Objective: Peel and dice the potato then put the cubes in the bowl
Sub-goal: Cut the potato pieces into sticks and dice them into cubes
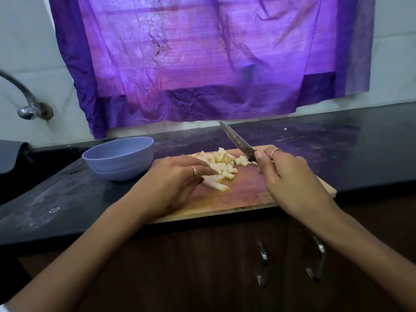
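A heap of pale potato cubes (221, 162) lies on the wooden cutting board (238, 199), with a few uncut potato strips (217, 184) just in front of it. My left hand (173, 183) rests on the board, its fingers lying over the strips and the near edge of the cubes. My right hand (290, 176) grips the handle of a dark knife (236, 140), whose blade is raised and points up and to the left above the cubes. A lavender bowl (119, 157) stands left of the board; its inside is hidden from view.
The board lies on a black counter (360, 154), overhanging its front edge. A metal tap (24, 97) comes off the wall at far left. A purple cloth (202, 59) hangs behind. Dark cabinet doors with metal handles (262, 264) sit below.
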`<state>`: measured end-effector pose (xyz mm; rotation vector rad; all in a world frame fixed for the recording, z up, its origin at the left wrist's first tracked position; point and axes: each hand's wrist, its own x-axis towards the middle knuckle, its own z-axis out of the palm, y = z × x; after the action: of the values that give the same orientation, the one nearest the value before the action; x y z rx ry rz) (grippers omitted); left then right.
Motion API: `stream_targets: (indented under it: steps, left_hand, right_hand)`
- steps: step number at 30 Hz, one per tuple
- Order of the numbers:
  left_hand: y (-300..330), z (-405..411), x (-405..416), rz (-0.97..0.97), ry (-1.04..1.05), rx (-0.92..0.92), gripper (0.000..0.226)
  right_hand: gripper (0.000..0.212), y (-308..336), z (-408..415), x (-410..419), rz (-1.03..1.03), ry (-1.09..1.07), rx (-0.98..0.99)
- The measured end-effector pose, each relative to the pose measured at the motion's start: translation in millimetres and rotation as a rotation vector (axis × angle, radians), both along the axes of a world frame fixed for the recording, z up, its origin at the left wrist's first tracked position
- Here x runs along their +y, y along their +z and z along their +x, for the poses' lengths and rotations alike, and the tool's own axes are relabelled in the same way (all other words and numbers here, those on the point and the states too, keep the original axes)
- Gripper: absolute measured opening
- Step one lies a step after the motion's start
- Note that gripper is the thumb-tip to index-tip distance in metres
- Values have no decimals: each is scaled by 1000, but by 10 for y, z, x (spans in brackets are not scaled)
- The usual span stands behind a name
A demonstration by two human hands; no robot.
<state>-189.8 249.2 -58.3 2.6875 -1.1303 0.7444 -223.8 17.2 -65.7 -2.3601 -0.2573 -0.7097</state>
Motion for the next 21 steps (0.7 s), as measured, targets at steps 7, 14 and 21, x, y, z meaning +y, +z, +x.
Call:
stream_targets:
  steps: [7,14,21]
  left_hand:
    - [7,-81,-164,51,-88,62,61]
    - [-32,-450,51,-224,10,210,24]
    - [-166,-533,-21,-400,352,159,20]
  right_hand:
    - [34,-11,-21,-37,35,15,5]
    - [34,-6,-24,-58,27,53,20]
    - [36,33,-22,26,-231,67,68]
